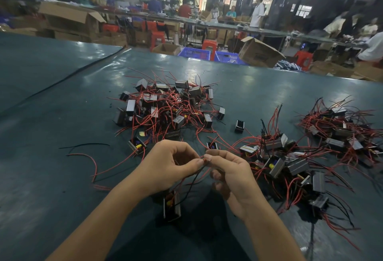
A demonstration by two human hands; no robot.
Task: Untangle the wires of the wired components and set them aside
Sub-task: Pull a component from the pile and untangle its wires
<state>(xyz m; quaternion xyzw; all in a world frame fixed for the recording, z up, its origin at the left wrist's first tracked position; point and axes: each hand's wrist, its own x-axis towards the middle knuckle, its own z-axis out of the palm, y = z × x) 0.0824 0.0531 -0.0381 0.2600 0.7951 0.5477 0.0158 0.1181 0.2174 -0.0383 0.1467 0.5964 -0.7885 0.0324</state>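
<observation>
The left hand [170, 163] and right hand [230, 175], fingers curled, pinch thin red and black wires [195, 174] just nearer than the tangled heap of black-and-silver wired components [165, 107] on the dark green table [51, 115], apparently teasing the leads apart while one boxy component [172, 204] hangs below.

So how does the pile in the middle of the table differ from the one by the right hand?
The middle pile lies farther off; the right pile sits beside the right hand. The middle pile's wires sprawl low; the right pile has a bunch standing upward. Both are black components tangled in red and black wires.
</observation>
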